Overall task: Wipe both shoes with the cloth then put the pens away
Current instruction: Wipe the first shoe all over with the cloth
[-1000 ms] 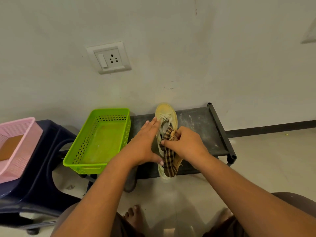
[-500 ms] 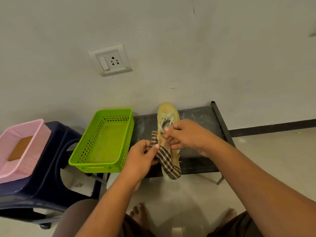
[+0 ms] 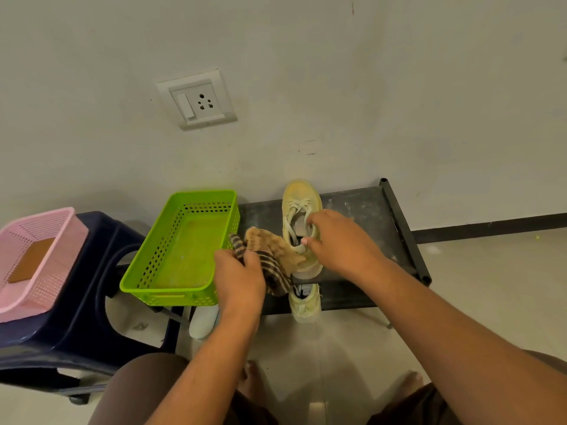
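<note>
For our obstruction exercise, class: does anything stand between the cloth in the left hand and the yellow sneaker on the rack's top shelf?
Nothing visible does. The checked cloth, gripped by the left hand, reaches the heel end of the yellow sneaker; the right hand holds that sneaker at its laces, not between them.

You have no text, brand or number to read here, and the grey patch (image 3: 299, 226) inside the shoe (image 3: 302, 193) just beside your right grip (image 3: 340, 240) is too blurred.

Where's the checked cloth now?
Centre of the head view: the left hand grips the brown checked cloth between the green plastic basket and the yellow lace-up shoe.
</note>
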